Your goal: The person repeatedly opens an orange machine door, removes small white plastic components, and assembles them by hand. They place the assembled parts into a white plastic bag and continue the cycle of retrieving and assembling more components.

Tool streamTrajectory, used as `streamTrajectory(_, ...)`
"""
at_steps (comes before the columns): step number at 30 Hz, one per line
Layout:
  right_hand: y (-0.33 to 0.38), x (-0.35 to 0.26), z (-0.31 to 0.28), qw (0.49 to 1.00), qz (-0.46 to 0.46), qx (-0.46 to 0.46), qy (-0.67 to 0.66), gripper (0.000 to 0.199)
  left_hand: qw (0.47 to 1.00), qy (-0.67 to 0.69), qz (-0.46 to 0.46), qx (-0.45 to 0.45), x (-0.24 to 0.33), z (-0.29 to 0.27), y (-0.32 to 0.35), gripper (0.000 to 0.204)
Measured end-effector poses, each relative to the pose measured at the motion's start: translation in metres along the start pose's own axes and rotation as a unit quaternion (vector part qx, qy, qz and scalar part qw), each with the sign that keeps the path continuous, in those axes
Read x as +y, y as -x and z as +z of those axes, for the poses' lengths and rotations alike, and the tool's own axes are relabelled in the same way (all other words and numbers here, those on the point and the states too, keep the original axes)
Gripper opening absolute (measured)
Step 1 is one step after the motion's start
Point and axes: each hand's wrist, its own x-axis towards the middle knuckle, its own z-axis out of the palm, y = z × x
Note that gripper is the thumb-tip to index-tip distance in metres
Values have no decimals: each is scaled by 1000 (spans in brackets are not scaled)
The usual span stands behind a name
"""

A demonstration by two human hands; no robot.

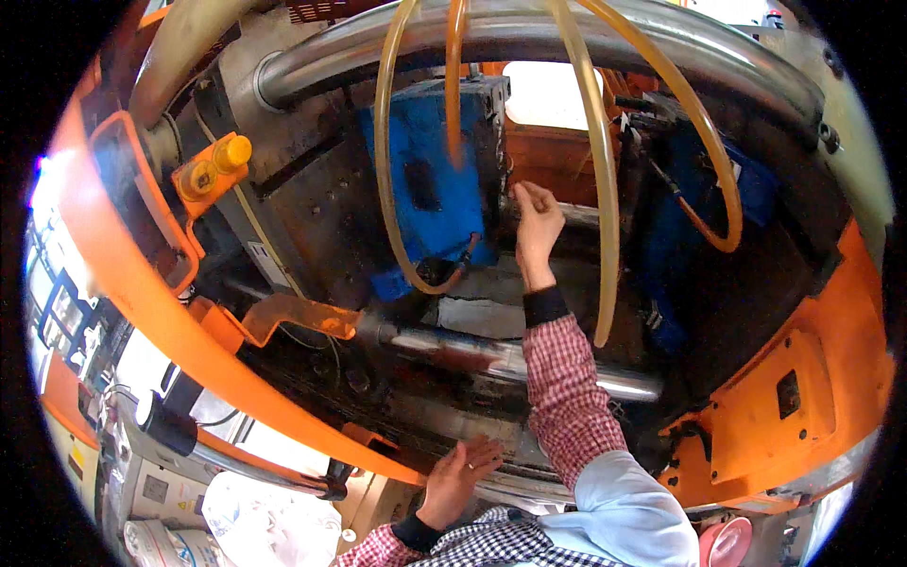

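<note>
My right arm, in a red checked sleeve, reaches up between two mold halves. My right hand [539, 227] is closed, thumb and fingertips pinched together beside the inner face of the blue mold half [416, 161]. Whatever the fingers may hold is too small or hidden to make out. Low at the machine's front edge, my left hand [457, 484] is open with its fingers stretched out, and nothing is in it. The other mold half [675, 217] stands dark and partly blue to the right of my right hand. Yellowish hoses [605, 189] loop down around the mold.
Thick steel tie bars [529, 42] cross above and below [463, 350] the mold. An orange machine frame [246, 378] runs along the left, with a yellow knob [232, 152]. An orange panel [779, 416] is at right. A white plastic bag [269, 520] lies lower left; a pink container [726, 543] stands lower right.
</note>
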Motion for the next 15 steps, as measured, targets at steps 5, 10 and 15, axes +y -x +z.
streamTrajectory(5,-51,14,36,995,-43,18,88,20,998,-27,22,44,4,-2,10,56)
streamTrajectory(10,-94,54,55,968,-136,49,206,22,997,-31,19,62,7,4,11,50)
streamTrajectory(15,-94,45,75,925,-212,40,313,34,997,-22,35,66,2,-2,12,49)
